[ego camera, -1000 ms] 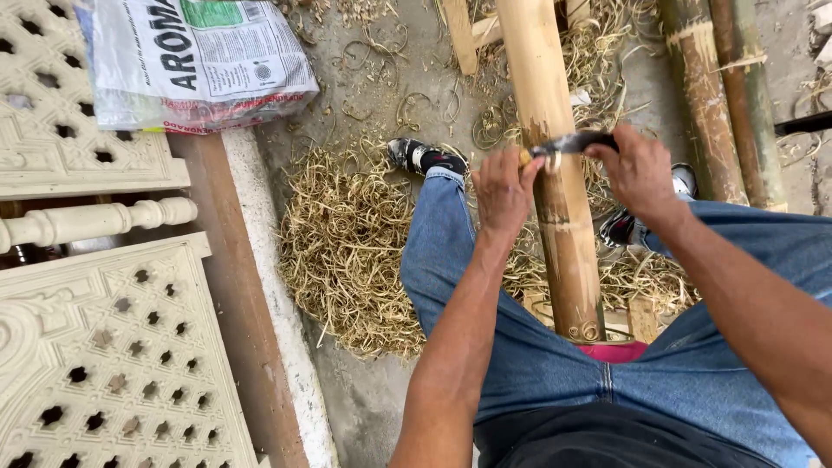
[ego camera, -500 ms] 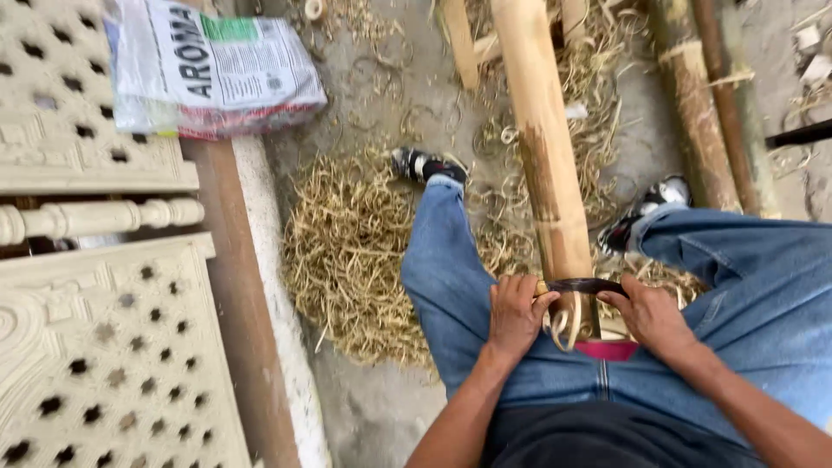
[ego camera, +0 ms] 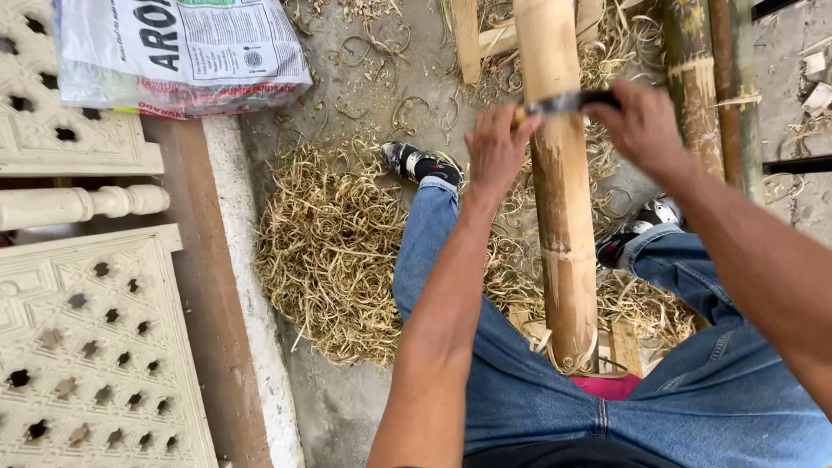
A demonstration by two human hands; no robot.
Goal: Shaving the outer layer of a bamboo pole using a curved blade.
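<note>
— Right under us, the person in blue denim jeans (ego camera: 520, 381) is sitting with the thick tan bamboo pole (ego camera: 559, 217) running out between the knees, its near end resting just above a pink scrap at the lap.

— And the hands?

— Both are reaching well up the pole. The left hand (ego camera: 496, 147) is curled tight around the pale near end of a dark-bladed drawknife (ego camera: 563, 102), and the right hand (ego camera: 643, 126) is wrapped closed over its other end. The blade is lying across the pole, touching its top face.

— What's worrying you?

— I'm thinking the blade could dig in at the ringed node further down, or skip off the rounded side; with both legs flanking the pole, a slip while pulling toward the body could be reaching the thighs. The loose pole could also be rolling.

— Beyond that?

— A heap of pale curled bamboo shavings (ego camera: 334, 251) is lying by the left leg, black-and-white shoes (ego camera: 420, 162) are planted past it, and further bamboo poles (ego camera: 693, 78) are leaning at the right. Farthest left, a printed white plastic sack (ego camera: 182, 52) is sitting beside cream pierced concrete panels (ego camera: 78, 347).

— Different from half a second ago?

— Yes. Then the hands and knife were down near the lap end; now they're sitting far up the pole.
</note>
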